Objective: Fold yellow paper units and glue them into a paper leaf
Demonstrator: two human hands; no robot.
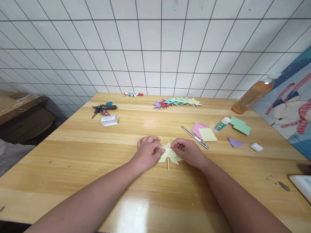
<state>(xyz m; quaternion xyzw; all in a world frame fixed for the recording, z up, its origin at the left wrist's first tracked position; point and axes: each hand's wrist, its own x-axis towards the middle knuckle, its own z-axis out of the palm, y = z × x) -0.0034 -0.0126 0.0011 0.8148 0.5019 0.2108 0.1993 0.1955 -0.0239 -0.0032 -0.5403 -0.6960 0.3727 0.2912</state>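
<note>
A pale yellow paper leaf [167, 155], pointed like a maple leaf with a thin stem, lies on the table in front of me. My left hand [149, 151] holds its left side, thumb on top and fingers curled. On the opposite side, my right hand [187, 152] pinches the upper right edge between thumb and forefinger. A pale greenish piece shows partly from beneath the right hand; whether it is attached I cannot tell. Right of the hands lie a slim silver pen-like tool [194, 137], a yellow paper square [207, 134] and pink paper [197, 127].
A row of coloured paper leaves [178, 102] lies along the back. Keys [99, 109], a small white box [109, 120] and markers [133, 94] are leftward. Rightward are a glue stick [222, 124], green paper [240, 125], purple paper [235, 142], an eraser [256, 147] and a bottle [254, 95].
</note>
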